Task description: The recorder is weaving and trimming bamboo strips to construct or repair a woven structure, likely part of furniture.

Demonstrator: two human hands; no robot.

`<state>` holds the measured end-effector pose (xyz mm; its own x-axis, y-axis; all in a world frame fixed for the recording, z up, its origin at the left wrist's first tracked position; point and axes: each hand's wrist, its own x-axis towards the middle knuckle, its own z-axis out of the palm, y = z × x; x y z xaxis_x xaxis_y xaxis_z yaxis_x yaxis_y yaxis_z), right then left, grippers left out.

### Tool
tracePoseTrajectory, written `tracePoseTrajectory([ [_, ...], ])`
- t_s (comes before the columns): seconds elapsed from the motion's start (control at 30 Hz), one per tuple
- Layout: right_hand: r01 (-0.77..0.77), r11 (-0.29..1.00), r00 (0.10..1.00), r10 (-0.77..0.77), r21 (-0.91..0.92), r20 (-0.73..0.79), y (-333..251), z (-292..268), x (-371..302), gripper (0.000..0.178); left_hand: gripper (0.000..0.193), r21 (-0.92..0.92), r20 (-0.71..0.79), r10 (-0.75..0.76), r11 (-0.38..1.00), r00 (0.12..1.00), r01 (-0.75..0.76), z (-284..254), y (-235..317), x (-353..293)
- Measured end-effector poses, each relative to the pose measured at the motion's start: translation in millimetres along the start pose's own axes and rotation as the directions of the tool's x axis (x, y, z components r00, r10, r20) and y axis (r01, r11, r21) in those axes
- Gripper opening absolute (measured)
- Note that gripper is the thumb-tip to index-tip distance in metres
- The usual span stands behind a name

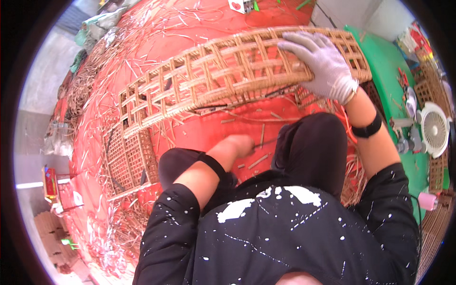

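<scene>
A long woven rattan frame (237,89) with an open square lattice stretches across in front of my knees, tilted, with dark bars along its underside. My gloved right hand (325,64) lies over its right part, fingers spread across the lattice and palm at the near rim; I take it to be holding the frame. At its left end a finer woven panel (130,161) reaches down toward me. My bare left hand (239,145) is low between my knees, blurred and apparently closed. A thin dark rod-like thing (267,142) sticks out from it to the right.
Cane offcuts lie scattered on the red floor covering (190,135), with a tangled heap (88,102) along the left. At right, a green surface (387,90) bears assorted items. A round white fan grille (433,129) and a pink cylinder (427,201) are farther right.
</scene>
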<state>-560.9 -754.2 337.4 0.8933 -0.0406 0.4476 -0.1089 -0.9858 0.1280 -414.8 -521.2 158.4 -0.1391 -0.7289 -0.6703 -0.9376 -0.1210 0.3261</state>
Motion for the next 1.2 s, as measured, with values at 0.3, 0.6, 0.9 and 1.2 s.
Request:
tracePoseTrajectory([
  [0.3,0.005,1.000,0.999,-0.005,0.002,-0.052,0.1,6.3,-4.1,0.079,0.024,-0.105,-0.887,-0.027,0.984,0.462,-0.144,-107.7,56.0,-153.8],
  [0.6,-0.006,0.997,1.000,0.006,0.079,0.001,-1.4,-0.9,-15.1,0.082,0.025,0.061,-0.958,0.005,0.981,0.286,0.186,-135.2,-14.4,-180.1],
  [0.9,-0.499,0.724,0.416,0.682,0.476,-0.602,24.3,-7.1,-159.4,0.030,0.026,-0.049,-0.974,-0.087,0.983,0.211,0.177,-100.5,-32.0,-165.9],
  [1.2,-0.877,0.342,0.439,0.857,0.338,0.269,57.5,138.3,-244.6,0.080,0.065,0.180,-0.936,0.118,0.970,0.332,0.163,-96.7,-23.3,-179.7],
])
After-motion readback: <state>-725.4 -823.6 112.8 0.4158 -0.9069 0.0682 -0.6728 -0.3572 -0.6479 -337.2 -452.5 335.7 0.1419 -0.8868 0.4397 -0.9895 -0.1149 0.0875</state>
